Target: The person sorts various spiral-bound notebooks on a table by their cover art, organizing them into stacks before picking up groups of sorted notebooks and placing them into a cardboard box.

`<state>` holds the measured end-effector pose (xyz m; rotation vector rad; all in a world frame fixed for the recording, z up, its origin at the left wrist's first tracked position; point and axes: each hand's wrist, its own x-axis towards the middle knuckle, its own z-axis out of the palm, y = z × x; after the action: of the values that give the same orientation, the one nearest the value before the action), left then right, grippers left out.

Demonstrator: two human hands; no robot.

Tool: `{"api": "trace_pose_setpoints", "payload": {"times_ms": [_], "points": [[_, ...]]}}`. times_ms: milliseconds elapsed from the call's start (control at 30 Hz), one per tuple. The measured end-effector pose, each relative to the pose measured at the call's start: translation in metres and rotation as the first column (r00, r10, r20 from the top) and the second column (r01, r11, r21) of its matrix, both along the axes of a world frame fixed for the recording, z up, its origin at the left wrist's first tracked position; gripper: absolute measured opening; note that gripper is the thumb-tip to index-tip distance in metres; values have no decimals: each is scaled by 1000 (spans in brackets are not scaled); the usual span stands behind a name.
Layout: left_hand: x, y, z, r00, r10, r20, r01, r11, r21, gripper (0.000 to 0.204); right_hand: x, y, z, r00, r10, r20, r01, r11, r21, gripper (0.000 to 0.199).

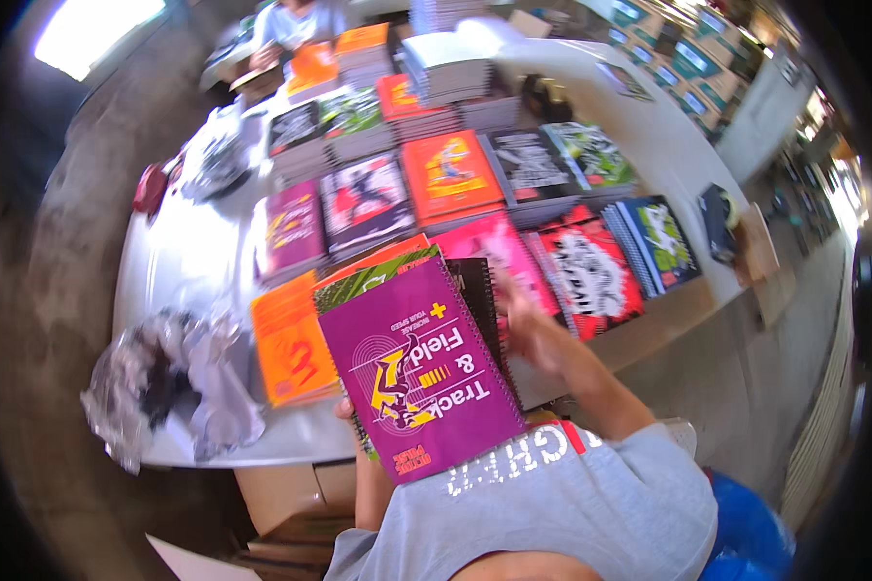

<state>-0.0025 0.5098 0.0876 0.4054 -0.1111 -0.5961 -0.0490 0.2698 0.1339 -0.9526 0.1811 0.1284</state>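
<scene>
Purple spiral notebook (426, 368) lies over a black notebook (484, 302), left hand (346, 411) gripping them at one edge; right hand (531, 334) beside the black one, grip too blurred to tell.

Pale table (664, 131): stacks of spiral notebooks (452, 176); crumpled plastic (136, 382), near-left corner.

Opening (97, 34): brt, upper L | tbl (664, 126): wht, shiny | flr (683, 382): gry
</scene>
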Motion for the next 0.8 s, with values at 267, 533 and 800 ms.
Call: {"api": "trace_pose_setpoints", "payload": {"times_ms": [267,533,800], "points": [[-25,-223,74,961,-214,176,74,810,581,85,-103,-181,49,861,-479,169,477,877,53,94],[-36,-497,143,556,-272,786,-120,909,400,77,-142,-420,69,628,-367,686,753,510,-416,91],[9,-650,44,604,-389,695,45,888,458,68,-98,-578,-30,643,-365,673,752,465,-467,79]]}}
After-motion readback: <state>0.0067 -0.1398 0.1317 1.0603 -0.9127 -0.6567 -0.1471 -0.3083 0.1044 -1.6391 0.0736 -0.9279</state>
